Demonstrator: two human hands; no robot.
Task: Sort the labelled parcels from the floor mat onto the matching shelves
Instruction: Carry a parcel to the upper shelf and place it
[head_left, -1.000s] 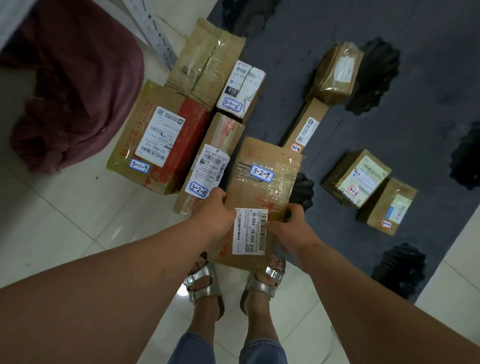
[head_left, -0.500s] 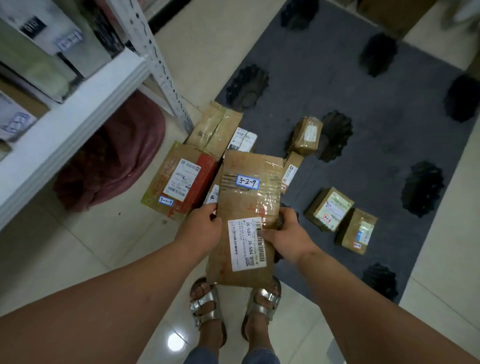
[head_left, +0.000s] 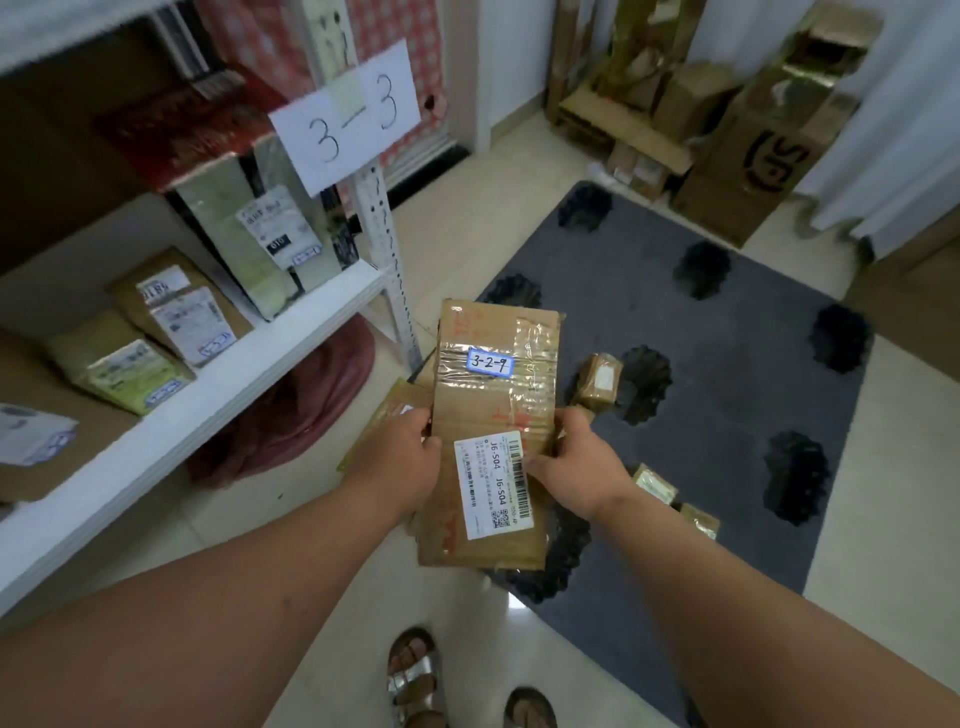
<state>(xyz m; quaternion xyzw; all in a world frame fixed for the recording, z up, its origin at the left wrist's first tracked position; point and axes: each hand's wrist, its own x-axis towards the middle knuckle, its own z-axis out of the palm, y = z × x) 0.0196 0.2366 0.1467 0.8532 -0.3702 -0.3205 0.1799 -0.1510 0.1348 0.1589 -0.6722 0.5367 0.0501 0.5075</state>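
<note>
- Head view: the person holds one flat cardboard parcel in the air with both hands, above the near left corner of the grey floor mat
- Left hand grips the parcel's left edge, fingers curled round it
- Right hand grips the right edge, thumb on the top face beside the white shipping label
- A blue-bordered sticker on the taped band of the parcel reads 3-2-9
- White shelf board at the left carries several labelled parcels; a paper sign reading 3-3 hangs on the upright post
- Small parcels lie on the mat: one just beyond the right hand, two near the right wrist
- Dark red bundle sits on the floor under the shelf
- Empty cartons are stacked past the mat's far edge
</note>
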